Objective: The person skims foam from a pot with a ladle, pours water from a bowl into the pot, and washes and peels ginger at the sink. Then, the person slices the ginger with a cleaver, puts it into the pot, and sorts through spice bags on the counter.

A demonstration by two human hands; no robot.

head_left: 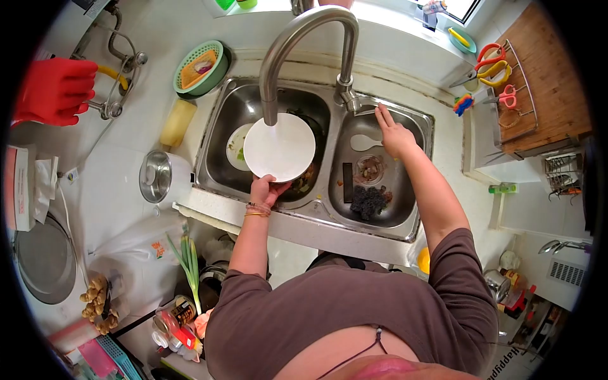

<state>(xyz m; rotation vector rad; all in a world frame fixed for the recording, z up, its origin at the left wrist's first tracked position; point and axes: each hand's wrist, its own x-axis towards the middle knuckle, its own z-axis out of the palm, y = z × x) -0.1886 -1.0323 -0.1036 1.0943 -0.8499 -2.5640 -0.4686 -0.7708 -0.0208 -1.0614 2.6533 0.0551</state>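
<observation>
Head view: a double-basin stainless-steel sink [398, 212] carries the work, with a tall, curved, brushed-metal faucet [273, 60] rising at its rear edge and bending out over the left basin. Beneath the spout, a round white dish [280, 149] is held up toward the left basin's right edge, its circular outline giving no long axis. The left hand [269, 191] is nearer, gripping the dish at its front rim. The right hand [396, 136], well apart, is open with fingers extended near the right basin's rear edge, beside a slim metal lever [366, 111]; whether they touch cannot be told.
</observation>
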